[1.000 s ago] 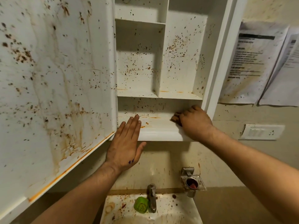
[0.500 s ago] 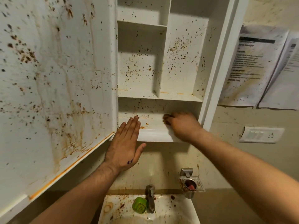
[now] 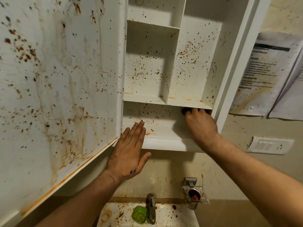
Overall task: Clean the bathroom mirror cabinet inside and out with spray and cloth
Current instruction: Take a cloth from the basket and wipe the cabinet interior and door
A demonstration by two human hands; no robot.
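The open door (image 3: 57, 87) hangs stained at my left; my left hand (image 3: 127, 154) lies flat, fingers spread, on the cabinet's (image 3: 164, 140) lower lip; my right hand (image 3: 199, 123) curls over a dark, barely visible cloth (image 3: 184, 110) in the bottom compartment's right corner; soft, I judge, best bunched under the fingertips.

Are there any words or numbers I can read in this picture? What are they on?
Printed sheet on the wall: lines of black print, too blurred to read.
Second sheet beside it: nothing readable.
Left hand: a small blue ink mark, not letters.
Switch plate: no readable label.
Cabinet: only stains.
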